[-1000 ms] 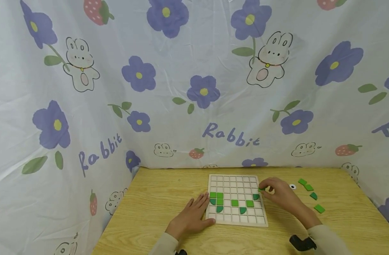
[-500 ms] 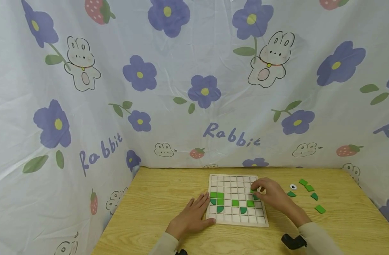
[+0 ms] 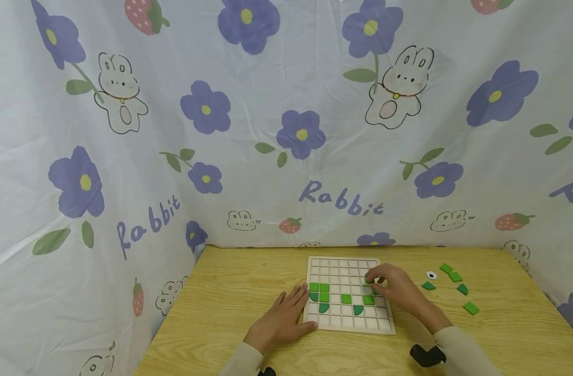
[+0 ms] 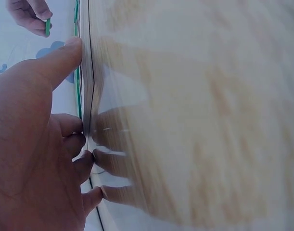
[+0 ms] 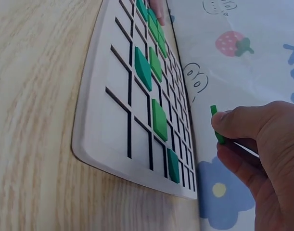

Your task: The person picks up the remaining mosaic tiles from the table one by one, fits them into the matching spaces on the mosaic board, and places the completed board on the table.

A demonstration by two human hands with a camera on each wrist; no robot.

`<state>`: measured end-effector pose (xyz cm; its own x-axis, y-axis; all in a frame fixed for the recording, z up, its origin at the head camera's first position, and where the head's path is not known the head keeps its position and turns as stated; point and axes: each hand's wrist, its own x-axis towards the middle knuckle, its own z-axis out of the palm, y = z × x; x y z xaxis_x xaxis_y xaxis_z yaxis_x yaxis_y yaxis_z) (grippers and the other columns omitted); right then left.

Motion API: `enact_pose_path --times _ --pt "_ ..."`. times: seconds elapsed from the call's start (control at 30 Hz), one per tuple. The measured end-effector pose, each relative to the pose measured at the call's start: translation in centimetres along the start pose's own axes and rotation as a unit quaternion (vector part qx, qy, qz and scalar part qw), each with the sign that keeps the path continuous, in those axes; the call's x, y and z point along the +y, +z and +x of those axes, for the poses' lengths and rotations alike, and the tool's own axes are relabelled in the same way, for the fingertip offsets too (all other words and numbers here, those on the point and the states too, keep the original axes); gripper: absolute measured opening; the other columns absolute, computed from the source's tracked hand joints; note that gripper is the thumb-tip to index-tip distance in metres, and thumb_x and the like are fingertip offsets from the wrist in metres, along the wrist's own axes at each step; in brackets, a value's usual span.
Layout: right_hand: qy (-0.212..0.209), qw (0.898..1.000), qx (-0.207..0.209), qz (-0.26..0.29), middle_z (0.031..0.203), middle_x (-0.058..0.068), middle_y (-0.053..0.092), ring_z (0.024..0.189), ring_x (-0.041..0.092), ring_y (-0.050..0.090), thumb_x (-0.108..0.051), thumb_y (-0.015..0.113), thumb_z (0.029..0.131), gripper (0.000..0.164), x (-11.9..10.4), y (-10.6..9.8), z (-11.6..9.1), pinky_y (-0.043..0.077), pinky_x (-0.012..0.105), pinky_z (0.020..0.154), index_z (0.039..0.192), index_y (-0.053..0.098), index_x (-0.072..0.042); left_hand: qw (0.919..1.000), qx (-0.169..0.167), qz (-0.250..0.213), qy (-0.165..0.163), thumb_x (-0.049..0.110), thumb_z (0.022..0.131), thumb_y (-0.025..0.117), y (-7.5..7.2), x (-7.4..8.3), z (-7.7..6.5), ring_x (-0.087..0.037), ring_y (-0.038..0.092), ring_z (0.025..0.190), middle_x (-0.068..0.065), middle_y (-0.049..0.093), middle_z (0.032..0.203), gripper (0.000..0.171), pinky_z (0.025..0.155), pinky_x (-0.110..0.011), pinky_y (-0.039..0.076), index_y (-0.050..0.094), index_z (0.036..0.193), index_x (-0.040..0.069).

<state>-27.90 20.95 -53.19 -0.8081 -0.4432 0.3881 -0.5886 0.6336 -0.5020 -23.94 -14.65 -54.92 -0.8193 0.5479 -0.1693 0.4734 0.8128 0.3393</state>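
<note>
Right hand (image 3: pixel 392 284): thumb and fingers pinch a thin green tile (image 5: pixel 214 110), held over the right side of the grid board (image 3: pixel 345 265). Right wrist view has that tile edge-on and clear of the board surface. Can't read its full outline; the head view shows only a sliver past the fingers.

Left hand (image 3: pixel 284 318): released, fingers stretched out, fingertips at the board's left edge, thumb tip at the near left corner.

Board lies flat on the table (image 3: pixel 221 292). On it now:
- light green squares: a cluster of three (image 3: pixel 324 288) at left, plus two singles, a middle square (image 3: pixel 346 298) and a right square (image 3: pixel 368 300)
- dark green quarter-rounds: two at left by the cluster, a near one (image 3: pixel 358 310) between and below the two singles, and a right-edge one (image 5: pixel 173 166) — partly hidden by the hand in the head view

Loose on the table, right of the board: white eye disc (image 3: pixel 431 275), two squares (image 3: pixel 456 277) corner to corner, a lone square (image 3: pixel 472 308) nearer the person, two dark quarter-rounds (image 3: pixel 462 289) between.

Behind — a white curtain (image 3: pixel 253 203) printed with rabbits, strawberries and purple flowers.
</note>
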Motion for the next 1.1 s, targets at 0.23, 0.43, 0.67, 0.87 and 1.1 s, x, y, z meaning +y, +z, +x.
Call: enact_pose_path --times 0.23,0.43,0.67,0.87,1.1 --pt "0.034 0.999 -0.011 0.005 0.113 0.009 0.078 0.093 0.022 0.072 0.004 0.079 0.092 0.015 0.4 0.7 0.0 0.063 0.028 0.076 0.099 0.081 -0.010 1.0000 0.001 -0.004 0.000 0.068 0.106 0.047 0.0 0.0 0.0 -0.027 0.013 0.168 -0.004 0.011 0.181 0.092 0.134 -0.059 0.017 0.018 0.172 0.011" --pt "0.073 0.997 -0.025 0.011 0.114 0.006 0.077 0.091 0.013 0.070 -0.001 0.079 0.094 0.014 0.6 1.6 -0.2 0.061 0.026 0.076 0.100 0.081 -0.013 1.0000 0.000 -0.007 -0.003 0.069 0.106 0.047 0.1 0.0 0.0 -0.026 0.012 0.168 -0.003 0.011 0.181 0.093 0.135 -0.058 0.016 0.018 0.173 0.012" --pt "0.071 0.997 -0.023 0.021 0.113 0.006 0.077 0.090 0.012 0.069 -0.004 0.079 0.095 0.012 1.2 2.2 -0.5 0.060 0.026 0.075 0.098 0.080 -0.015 0.9999 -0.002 -0.009 -0.003 0.068 0.106 0.047 0.1 0.0 0.0 -0.026 0.012 0.168 -0.003 0.011 0.181 0.092 0.135 -0.058 0.016 0.018 0.173 0.011" --pt "0.053 0.998 -0.027 0.009 0.112 0.003 0.076 0.095 0.017 0.071 -0.005 0.080 0.094 0.012 1.6 2.4 -0.6 0.061 0.027 0.076 0.096 0.079 -0.017 1.0000 -0.003 -0.007 -0.004 0.069 0.106 0.047 0.1 -0.1 0.0 -0.025 0.012 0.168 -0.003 0.011 0.181 0.092 0.135 -0.058 0.016 0.018 0.173 0.012" --pt "0.016 0.998 -0.027 -0.046 0.109 0.000 0.077 0.101 0.023 0.072 -0.006 0.082 0.092 0.013 2.0 2.8 -0.5 0.063 0.036 0.083 0.096 0.081 -0.018 1.0000 -0.004 -0.005 -0.004 0.070 0.106 0.046 0.1 -0.2 0.0 -0.025 0.011 0.168 -0.002 0.010 0.182 0.093 0.135 -0.058 0.016 0.017 0.173 0.013"
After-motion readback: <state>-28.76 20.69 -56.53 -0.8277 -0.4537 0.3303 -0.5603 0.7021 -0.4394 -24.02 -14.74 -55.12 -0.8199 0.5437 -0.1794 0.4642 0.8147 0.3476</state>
